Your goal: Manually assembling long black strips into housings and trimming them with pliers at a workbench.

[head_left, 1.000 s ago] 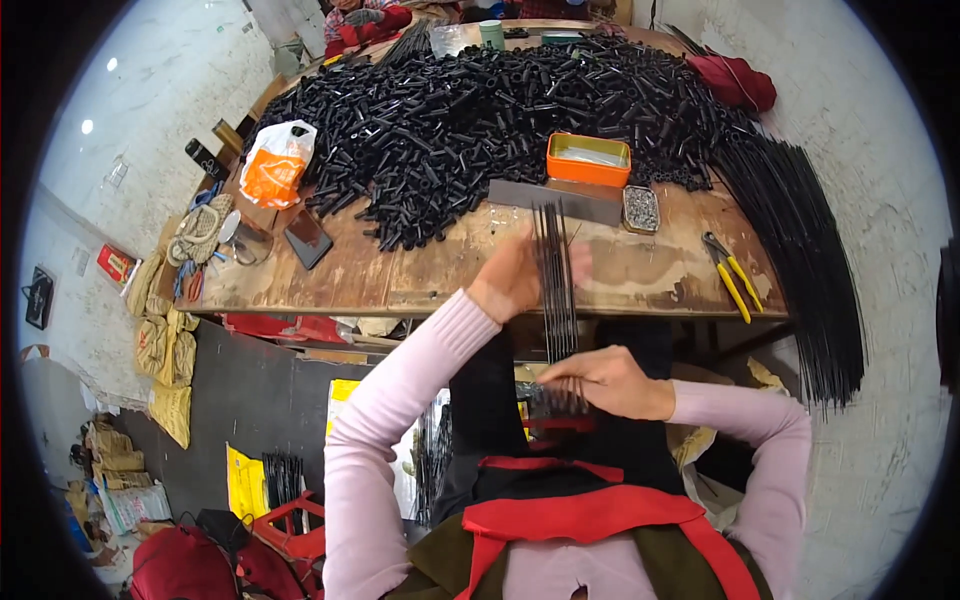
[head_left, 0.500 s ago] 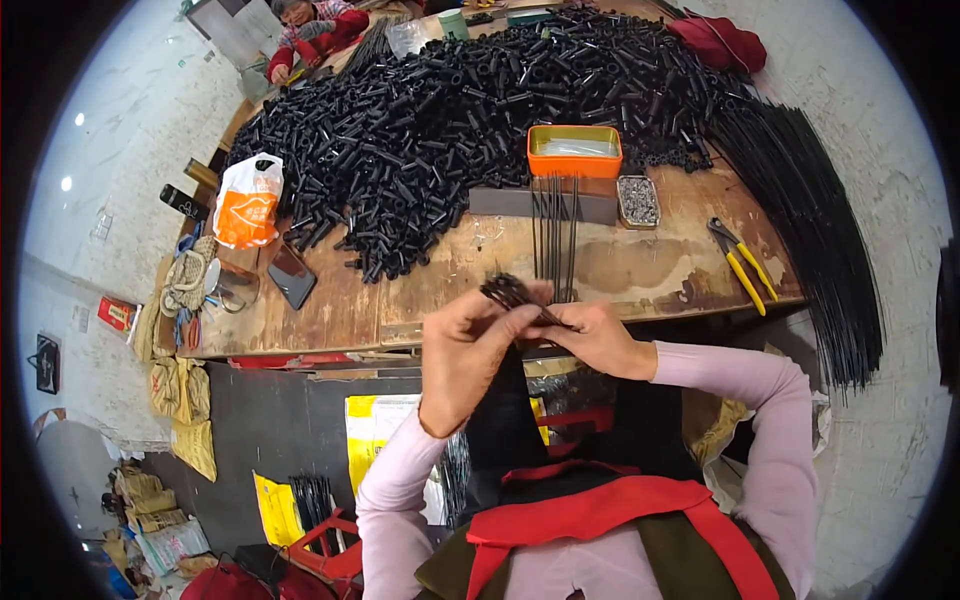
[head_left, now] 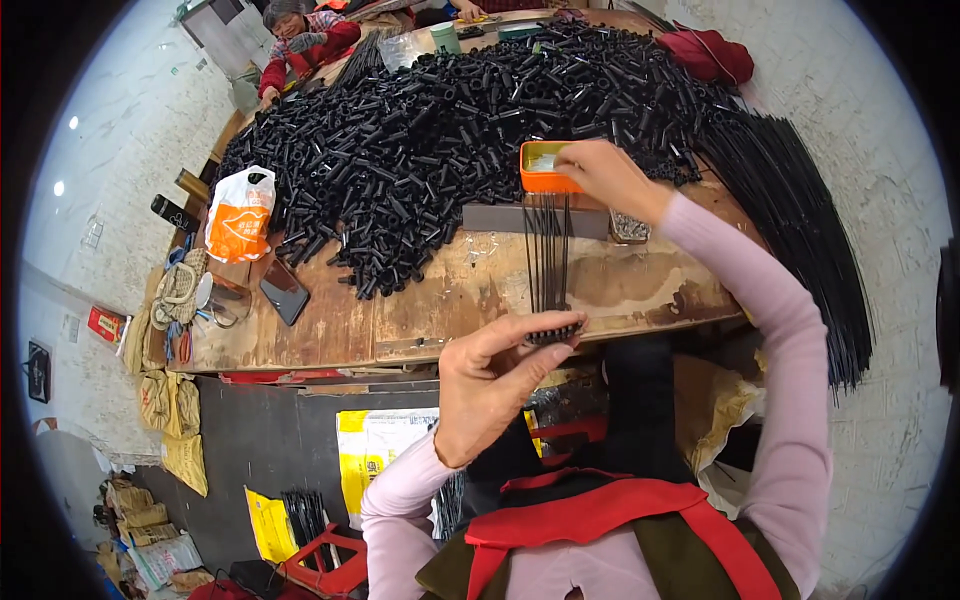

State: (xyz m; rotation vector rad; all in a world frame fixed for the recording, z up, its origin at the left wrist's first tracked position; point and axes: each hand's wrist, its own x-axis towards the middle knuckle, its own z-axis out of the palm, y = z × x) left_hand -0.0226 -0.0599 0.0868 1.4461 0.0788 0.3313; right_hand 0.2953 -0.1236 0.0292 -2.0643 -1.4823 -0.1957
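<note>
My left hand (head_left: pixel 490 385), in front of the table's near edge, is closed round a bundle of thin black rods (head_left: pixel 556 333). The bundle's ends show in a tight row between thumb and fingers. Several more thin black rods (head_left: pixel 546 262) lie on the table just beyond it; whether they join the held bundle, I cannot tell. My right hand (head_left: pixel 610 178) reaches over an orange tray (head_left: pixel 550 182), its fingers pinched together inside the rim. Pale thin strips (head_left: pixel 543 161) lie in the tray. Whatever the right fingertips hold is too small to make out.
A large heap of black tubes (head_left: pixel 400 150) covers the far table. A grey bar (head_left: pixel 490 217) and a container of small metal pieces (head_left: pixel 629 228) are near the tray. Long black rods (head_left: pixel 800 220) hang over the right edge. A phone (head_left: pixel 285 291) lies left; a co-worker (head_left: pixel 305 45) sits beyond.
My right hand has left the bundle and moved up and forward to the orange tray. My left hand keeps the bundle, shifted slightly right and turned. The pliers at right are out of sight.
</note>
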